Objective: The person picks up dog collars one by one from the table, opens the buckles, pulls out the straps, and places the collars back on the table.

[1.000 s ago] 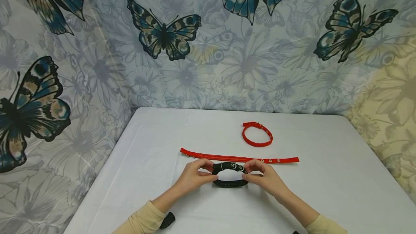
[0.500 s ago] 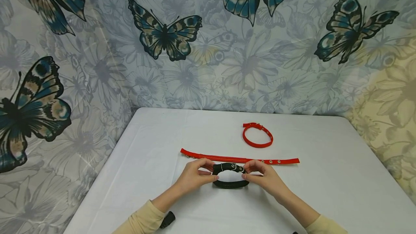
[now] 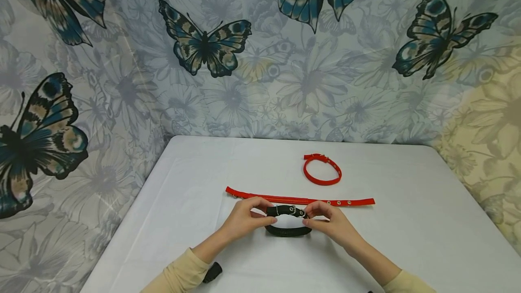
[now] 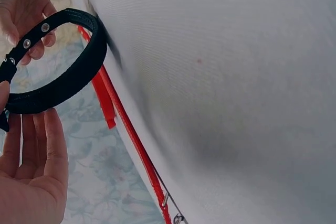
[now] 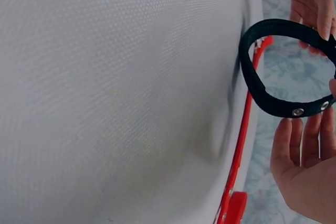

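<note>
A black collar (image 3: 288, 231) with a metal buckle and eyelets is fastened into a loop. It is held above the white table, between both hands. My left hand (image 3: 244, 218) pinches its left side between thumb and fingers, and my right hand (image 3: 331, 223) pinches the right side, near the eyelets. In the left wrist view the loop of the collar (image 4: 71, 85) stands round and wide. The right wrist view shows two silver eyelets on the collar (image 5: 252, 77) above the right fingers.
Just behind the hands, a red collar (image 3: 281, 198) lies stretched out straight across the table (image 3: 195, 162). Farther back, a second red collar (image 3: 322, 182) is buckled into a ring. A small dark object (image 3: 212, 272) shows beside the left sleeve. Butterfly-patterned cloth hangs behind the table.
My left hand has shifted slightly to the right, its thumb reaching a little farther over the black collar. The right hand keeps its place, and both red collars lie as before.
</note>
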Demonstrator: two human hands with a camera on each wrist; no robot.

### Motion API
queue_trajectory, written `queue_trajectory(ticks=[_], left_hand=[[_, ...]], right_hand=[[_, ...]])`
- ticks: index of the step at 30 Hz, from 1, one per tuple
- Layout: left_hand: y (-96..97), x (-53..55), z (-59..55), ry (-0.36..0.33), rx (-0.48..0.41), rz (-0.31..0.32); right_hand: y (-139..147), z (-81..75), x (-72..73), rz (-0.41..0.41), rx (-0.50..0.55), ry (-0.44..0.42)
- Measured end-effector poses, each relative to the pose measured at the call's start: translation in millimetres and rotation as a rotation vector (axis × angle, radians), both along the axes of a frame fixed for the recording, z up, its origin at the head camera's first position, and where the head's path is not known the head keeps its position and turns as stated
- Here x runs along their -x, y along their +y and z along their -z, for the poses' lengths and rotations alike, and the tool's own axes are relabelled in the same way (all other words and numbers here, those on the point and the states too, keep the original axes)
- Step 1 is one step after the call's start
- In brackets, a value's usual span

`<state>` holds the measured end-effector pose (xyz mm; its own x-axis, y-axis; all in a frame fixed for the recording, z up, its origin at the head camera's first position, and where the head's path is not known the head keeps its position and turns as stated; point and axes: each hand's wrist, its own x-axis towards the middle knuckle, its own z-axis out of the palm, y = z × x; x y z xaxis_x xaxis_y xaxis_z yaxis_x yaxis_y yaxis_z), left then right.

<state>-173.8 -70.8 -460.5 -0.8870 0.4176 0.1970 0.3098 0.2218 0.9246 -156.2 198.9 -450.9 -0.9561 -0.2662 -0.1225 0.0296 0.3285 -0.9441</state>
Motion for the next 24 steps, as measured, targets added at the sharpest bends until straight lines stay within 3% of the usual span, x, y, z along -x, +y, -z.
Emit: queue_trajectory(ticks=[24], left_hand=[[1.0, -2.1, -4.5, 0.029, 0.030, 0.031]], right_hand=[[-7.8, -9.9, 1.7, -0.054, 0.005, 0.041]])
